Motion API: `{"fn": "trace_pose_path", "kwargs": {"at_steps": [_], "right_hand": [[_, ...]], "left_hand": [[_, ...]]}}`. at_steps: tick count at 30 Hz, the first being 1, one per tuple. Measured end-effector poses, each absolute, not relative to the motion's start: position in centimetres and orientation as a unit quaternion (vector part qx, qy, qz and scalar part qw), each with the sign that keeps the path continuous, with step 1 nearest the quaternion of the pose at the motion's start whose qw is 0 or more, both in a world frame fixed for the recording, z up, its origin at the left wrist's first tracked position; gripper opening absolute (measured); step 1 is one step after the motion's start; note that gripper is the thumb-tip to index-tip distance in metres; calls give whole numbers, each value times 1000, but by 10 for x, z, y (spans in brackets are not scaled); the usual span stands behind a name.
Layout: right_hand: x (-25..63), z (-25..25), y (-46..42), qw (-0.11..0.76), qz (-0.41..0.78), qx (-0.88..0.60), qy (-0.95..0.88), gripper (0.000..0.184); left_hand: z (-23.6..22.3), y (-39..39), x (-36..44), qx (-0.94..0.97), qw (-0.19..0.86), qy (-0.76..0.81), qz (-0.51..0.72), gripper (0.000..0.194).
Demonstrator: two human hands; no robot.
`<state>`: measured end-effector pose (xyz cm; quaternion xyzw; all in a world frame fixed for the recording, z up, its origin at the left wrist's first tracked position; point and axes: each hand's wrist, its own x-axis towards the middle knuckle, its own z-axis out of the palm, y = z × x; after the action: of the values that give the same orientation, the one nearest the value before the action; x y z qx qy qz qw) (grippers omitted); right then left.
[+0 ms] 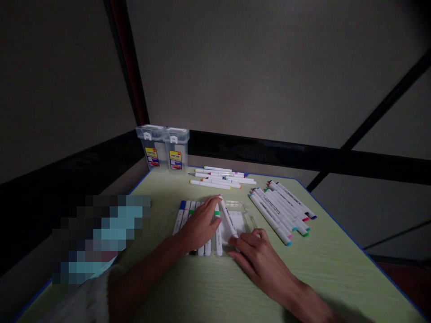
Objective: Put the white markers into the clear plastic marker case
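A white marker (228,217) lies at a slant over the clear plastic tray (247,218), with its ends between my two hands. My left hand (200,224) reaches across the tray, its fingertips on the marker's far end and its thumb lower down. At the near end, the fingers of my right hand (254,251) close around the marker. Left of it, several white markers stand side by side in the tray, among them one with a blue cap (182,205) and one with a green band (217,233). My left hand partly hides this row.
Several white markers (279,208) with coloured ends lie in a pile on the right of the table (188,291). Behind the tray is another loose group of markers (215,183). Two clear lidded boxes (177,148) stand at the back left corner. A blurred patch (111,233) covers the left side.
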<state>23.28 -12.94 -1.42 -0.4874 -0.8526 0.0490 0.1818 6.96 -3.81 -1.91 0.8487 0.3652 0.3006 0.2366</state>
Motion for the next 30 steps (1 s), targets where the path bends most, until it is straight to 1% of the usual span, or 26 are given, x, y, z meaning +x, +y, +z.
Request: {"fn": "trace_pose_path", "kwargs": {"at_steps": [5,9,15,19,30], "right_hand": [[236,-10,-131,196,21,-485,-852,21],[243,-7,-129,202,-4,-498,-843,28],[257,-3,-123,197,-26,-540,-818,30],[264,-3,-120,187,-37,-556,-809,28],[279,-1,-117,160,-63,-585,-792,32]], "left_hand": [[-16,-31,70,789,259,401,386,31],[-9,-26,68,724,263,449,453,26],[-3,-21,64,655,329,435,524,16],[-3,-22,64,645,347,424,533,12],[1,-24,65,657,345,425,518,13]]}}
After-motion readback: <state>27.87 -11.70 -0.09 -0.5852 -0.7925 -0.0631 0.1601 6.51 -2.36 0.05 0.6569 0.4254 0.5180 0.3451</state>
